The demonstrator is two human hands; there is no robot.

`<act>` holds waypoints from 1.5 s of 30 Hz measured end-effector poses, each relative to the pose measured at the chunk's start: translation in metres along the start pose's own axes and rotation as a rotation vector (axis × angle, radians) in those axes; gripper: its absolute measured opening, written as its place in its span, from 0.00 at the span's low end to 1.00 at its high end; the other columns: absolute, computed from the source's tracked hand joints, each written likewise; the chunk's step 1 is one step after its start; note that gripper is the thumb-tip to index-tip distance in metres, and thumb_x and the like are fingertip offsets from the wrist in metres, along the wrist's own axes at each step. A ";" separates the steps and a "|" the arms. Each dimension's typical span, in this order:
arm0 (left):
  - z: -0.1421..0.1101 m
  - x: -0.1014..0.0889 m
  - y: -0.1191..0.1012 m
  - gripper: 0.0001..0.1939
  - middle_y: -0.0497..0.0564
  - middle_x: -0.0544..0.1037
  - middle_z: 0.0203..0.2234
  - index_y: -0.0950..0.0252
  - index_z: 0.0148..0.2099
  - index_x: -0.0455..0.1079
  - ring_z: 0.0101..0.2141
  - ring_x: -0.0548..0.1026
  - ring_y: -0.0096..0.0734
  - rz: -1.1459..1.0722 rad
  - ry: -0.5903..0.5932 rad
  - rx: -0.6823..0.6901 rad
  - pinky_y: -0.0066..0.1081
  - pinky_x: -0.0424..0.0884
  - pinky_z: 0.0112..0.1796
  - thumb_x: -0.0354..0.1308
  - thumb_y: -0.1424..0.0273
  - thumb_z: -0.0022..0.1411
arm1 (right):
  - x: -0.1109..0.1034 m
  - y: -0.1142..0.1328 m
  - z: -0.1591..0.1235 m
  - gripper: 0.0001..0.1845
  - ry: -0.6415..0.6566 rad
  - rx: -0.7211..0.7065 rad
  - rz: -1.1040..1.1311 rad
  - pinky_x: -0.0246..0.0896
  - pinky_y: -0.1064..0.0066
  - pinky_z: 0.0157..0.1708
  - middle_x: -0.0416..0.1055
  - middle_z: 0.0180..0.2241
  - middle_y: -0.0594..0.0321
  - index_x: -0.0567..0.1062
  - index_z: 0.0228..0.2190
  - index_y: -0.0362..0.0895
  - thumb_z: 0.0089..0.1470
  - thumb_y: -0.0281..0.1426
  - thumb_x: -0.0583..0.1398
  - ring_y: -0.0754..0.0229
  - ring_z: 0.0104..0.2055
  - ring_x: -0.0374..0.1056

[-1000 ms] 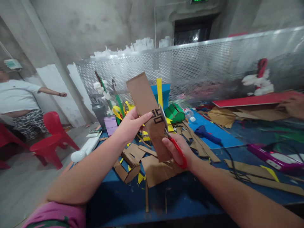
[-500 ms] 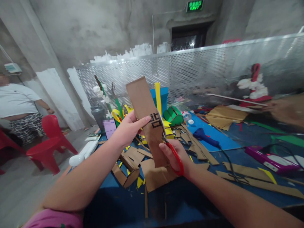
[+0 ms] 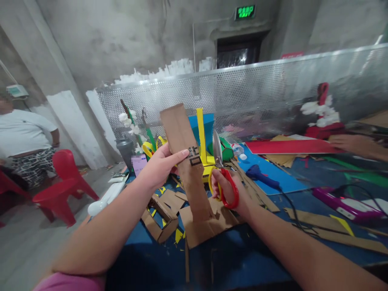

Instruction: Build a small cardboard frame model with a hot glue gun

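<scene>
My left hand (image 3: 162, 163) pinches a long strip of brown cardboard (image 3: 178, 129) by its left edge, thumb on the front near black printed marks. The strip leans with its top to the left, and a notch shows on its right edge. In my right hand (image 3: 232, 192) is a pair of scissors (image 3: 217, 151) with red and yellow handles, blades pointing up, just right of the strip and apart from it. A flat cardboard piece (image 3: 194, 234) lies below the strip's lower end. Behind stand a yellow upright strip (image 3: 200, 129) and a blue panel (image 3: 209, 121).
A blue glue gun (image 3: 262, 176) rests on a blue sheet (image 3: 285, 186), near a purple device (image 3: 336, 204). Cardboard scraps litter the blue table (image 3: 145, 266). At right, another person's hand (image 3: 348, 143) touches a red board (image 3: 285, 146). Left are a red chair (image 3: 63, 186) and a person (image 3: 27, 129).
The scissors have come away from the cardboard's right edge, moving slightly right. The strip has turned a little. At right, the other person's red board has tilted and now lies flatter.
</scene>
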State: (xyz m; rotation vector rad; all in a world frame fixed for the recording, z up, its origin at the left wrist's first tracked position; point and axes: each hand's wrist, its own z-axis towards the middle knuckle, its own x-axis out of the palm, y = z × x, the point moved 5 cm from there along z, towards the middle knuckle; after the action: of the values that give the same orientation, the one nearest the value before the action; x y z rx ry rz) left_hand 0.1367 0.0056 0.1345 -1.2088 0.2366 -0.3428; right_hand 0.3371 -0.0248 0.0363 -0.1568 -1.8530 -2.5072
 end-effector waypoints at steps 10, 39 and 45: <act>0.008 -0.008 -0.003 0.20 0.54 0.86 0.39 0.61 0.48 0.81 0.34 0.81 0.35 0.049 -0.093 0.107 0.31 0.75 0.31 0.78 0.58 0.58 | 0.005 0.002 -0.010 0.35 0.295 -0.083 -0.159 0.67 0.67 0.24 0.69 0.21 0.67 0.74 0.25 0.47 0.52 0.67 0.68 0.59 0.24 0.68; 0.007 -0.010 -0.004 0.21 0.51 0.86 0.39 0.62 0.49 0.79 0.34 0.81 0.34 0.039 -0.189 0.159 0.31 0.77 0.35 0.77 0.58 0.58 | -0.006 0.015 -0.009 0.32 0.219 -0.107 -0.245 0.62 0.67 0.22 0.65 0.20 0.68 0.71 0.25 0.49 0.53 0.63 0.69 0.59 0.21 0.65; 0.009 -0.009 -0.004 0.22 0.51 0.88 0.40 0.63 0.49 0.79 0.36 0.83 0.36 0.010 -0.177 0.160 0.31 0.78 0.37 0.78 0.60 0.55 | -0.007 0.016 -0.010 0.32 0.283 -0.129 -0.322 0.49 0.69 0.19 0.60 0.19 0.70 0.68 0.22 0.49 0.52 0.60 0.71 0.63 0.21 0.57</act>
State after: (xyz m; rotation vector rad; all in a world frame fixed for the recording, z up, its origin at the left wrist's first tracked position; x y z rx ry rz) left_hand 0.1308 0.0156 0.1417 -1.0720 0.0607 -0.2392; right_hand 0.3441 -0.0390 0.0479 0.5081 -1.7198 -2.6726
